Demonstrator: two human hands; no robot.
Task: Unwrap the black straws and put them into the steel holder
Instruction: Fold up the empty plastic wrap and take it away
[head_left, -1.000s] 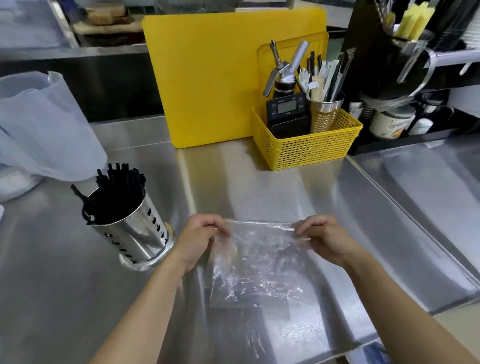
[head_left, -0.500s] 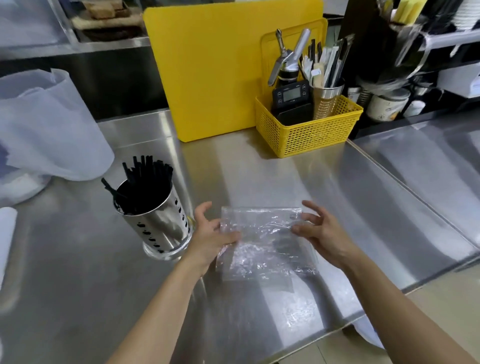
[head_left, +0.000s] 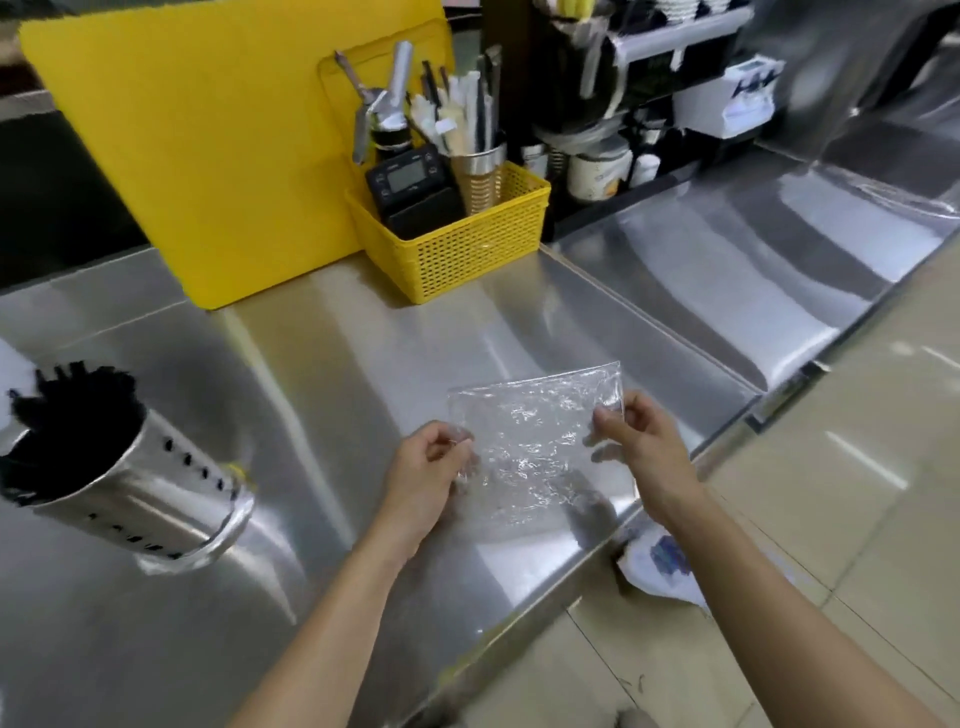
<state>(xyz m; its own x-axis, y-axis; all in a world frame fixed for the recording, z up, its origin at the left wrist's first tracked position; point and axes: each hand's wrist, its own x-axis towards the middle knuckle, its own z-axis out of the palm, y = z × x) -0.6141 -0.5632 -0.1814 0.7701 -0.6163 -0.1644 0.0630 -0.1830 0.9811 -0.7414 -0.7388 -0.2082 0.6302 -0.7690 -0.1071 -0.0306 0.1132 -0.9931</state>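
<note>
- Left hand (head_left: 428, 470): fingers (head_left: 451, 441) curled, pinching the left edge of the clear wrapper against the thumb; forearm enters from the bottom of the view.
- Right hand (head_left: 647, 449): fingers (head_left: 607, 420) curled, pinching the wrapper's right edge near its upper corner.
- Clear wrapper (head_left: 535, 431): one crinkled, transparent plastic sheet or bag, stretched flat between both hands over the near edge of the tabletop. Whether it touches the surface cannot be told. No straws visible inside it.
- Black straws (head_left: 70, 415): a dense bundle, unwrapped, standing in the steel holder with the tips above its rim.
- Steel holder (head_left: 140, 501): cylindrical, with rows of perforations in its wall; rests on the tabletop at far left, well apart from both hands.
- Tabletop (head_left: 322, 364): brushed stainless steel, reflective; a second steel surface adjoins it on the right.
- Yellow cutting board (head_left: 208, 156): large, standing upright at the back of the tabletop.
- Yellow basket (head_left: 462, 254): perforated plastic, just right of the board; holds a black digital device (head_left: 410, 176) and a steel cup (head_left: 480, 179) filled with wrapped straws and utensils.
- Floor (head_left: 841, 519): pale tiles, right of the tabletop edge; a white crumpled item (head_left: 662, 564) lies below that edge, blurred.
</note>
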